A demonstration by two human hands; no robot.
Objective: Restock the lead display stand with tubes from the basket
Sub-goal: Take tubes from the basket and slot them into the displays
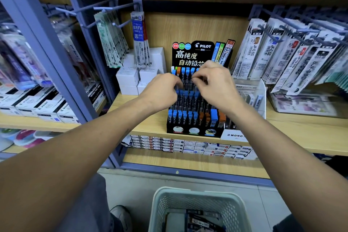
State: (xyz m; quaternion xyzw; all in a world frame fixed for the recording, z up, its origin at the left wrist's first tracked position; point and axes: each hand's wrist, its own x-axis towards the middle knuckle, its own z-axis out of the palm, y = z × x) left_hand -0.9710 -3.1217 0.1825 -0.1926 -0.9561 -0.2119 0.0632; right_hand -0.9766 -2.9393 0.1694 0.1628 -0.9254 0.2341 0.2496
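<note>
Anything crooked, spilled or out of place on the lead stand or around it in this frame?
Little stands out. In the display stand's front row, two tubes near the right end, one blue-capped and one orange-capped, sit higher than their neighbours, as if not pushed fully down. The basket stands upright on the floor.

The black display stand (202, 51) is showing "PILOT" and "高纯度 自动铅芯"; a hanging refill pack (138, 39) is reading "BRFV"; a white box (234, 135) is reading "MONO".

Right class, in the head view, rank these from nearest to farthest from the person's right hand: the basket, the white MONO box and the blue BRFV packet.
From the right hand:
1. White MONO box, below it on the shelf, slightly right.
2. Blue BRFV packet, hanging upper left.
3. Basket, on the floor, far below.
</note>
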